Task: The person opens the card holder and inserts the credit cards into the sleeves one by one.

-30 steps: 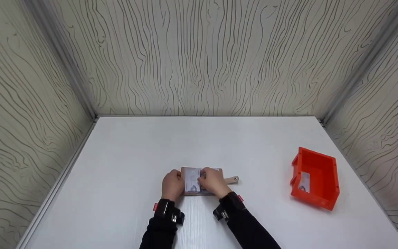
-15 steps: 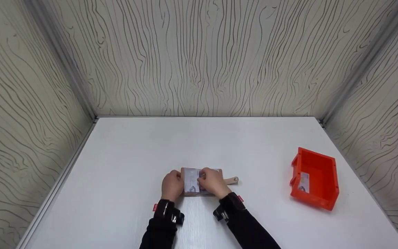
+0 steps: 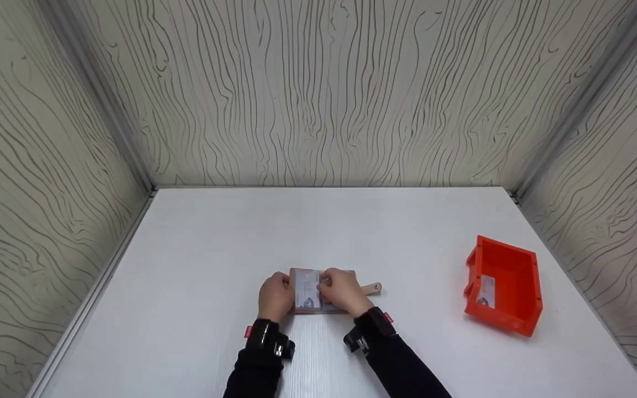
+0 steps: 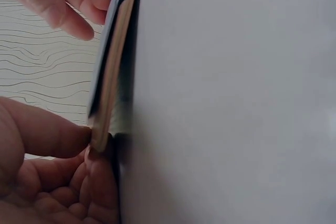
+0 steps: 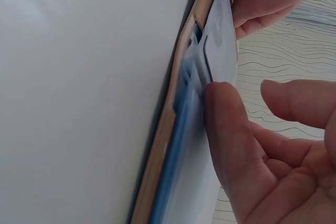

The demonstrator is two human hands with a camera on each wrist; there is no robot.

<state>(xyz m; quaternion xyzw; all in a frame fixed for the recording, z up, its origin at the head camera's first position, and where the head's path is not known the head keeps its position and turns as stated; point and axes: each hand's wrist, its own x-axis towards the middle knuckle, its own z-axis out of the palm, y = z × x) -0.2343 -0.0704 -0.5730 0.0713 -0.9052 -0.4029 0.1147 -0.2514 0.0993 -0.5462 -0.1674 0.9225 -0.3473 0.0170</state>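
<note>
An opened card holder with a tan cover [image 4: 111, 85] and clear plastic sleeves lies on the white table, its snap strap [image 3: 372, 288] sticking out to the right. A pale printed card [image 3: 306, 290] sits in the sleeve on its left half. My left hand [image 3: 276, 297] pinches the holder's left edge between thumb and fingers. Over the right half is my right hand [image 3: 346, 290]. In the right wrist view, one straight digit [image 5: 226, 129] presses at the card's edge by the sleeve, while another digit stands apart from it. Part of the right half is hidden under this hand.
A red plastic bin [image 3: 509, 284] stands at the right of the white table [image 3: 213, 232], with another printed card [image 3: 486, 292] on its inner side. Wood-patterned panels [image 3: 324, 99] rise behind the table and along both sides.
My right hand and wrist have shifted very slightly to the right. The left hand keeps its pinch on the holder, and the bin stays in place.
</note>
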